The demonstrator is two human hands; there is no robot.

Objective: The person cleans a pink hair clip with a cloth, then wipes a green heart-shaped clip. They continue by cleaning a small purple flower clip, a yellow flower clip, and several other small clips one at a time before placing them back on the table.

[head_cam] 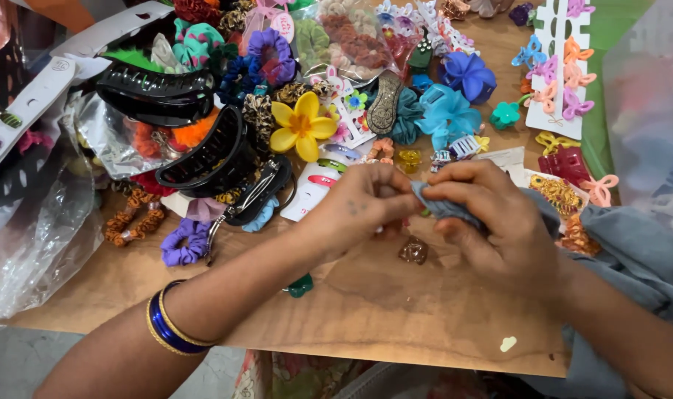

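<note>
My left hand [362,203] and my right hand [484,218] meet over the middle of a wooden table [395,310]. Both pinch a fold of grey-blue cloth [443,207] between fingers and thumbs; the cloth trails off to the right as a larger grey fabric [632,251]. Whatever small thing may sit inside the fold is hidden. A small brown translucent claw clip [413,250] lies on the table just below the hands. A little green clip [300,285] peeks out under my left forearm. Blue and gold bangles [166,325] ring my left wrist.
Hair accessories crowd the far table: a yellow flower clip [301,127], blue flower clips [449,111], large black claw clips [159,92], a purple scrunchie [185,244], a white card of butterfly clips [562,70]. Clear plastic bags [33,236] hang at the left edge.
</note>
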